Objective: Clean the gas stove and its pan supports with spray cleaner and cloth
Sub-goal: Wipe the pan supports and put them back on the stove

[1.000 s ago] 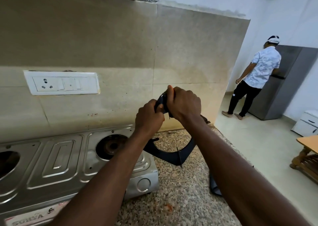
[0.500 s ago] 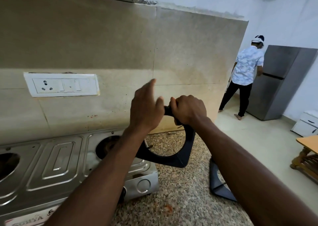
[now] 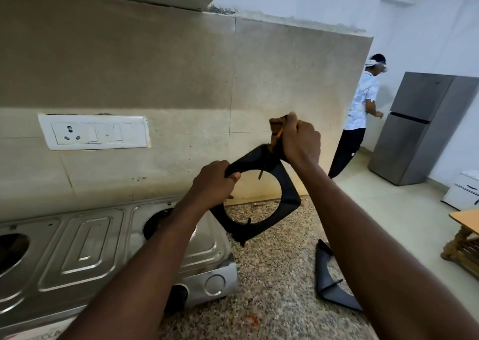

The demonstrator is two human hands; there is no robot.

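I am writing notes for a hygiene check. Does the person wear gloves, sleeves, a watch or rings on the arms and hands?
No. The left hand and right hand are bare, without gloves; no ring shows. The left forearm and right forearm are bare to the frame's edge: no sleeve, watch or bracelet in view.

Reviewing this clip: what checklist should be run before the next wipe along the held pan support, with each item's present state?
1. Left hand grips the black square metal pan support: ok.
2. Right hand presses the brown cloth on its top corner: ok.
3. Its lower corner clear of the stainless steel gas stove: cannot tell.
4. Second black pan support lies apart on the speckled granite counter: ok.
5. Spray cleaner at hand: cannot tell, not in view.
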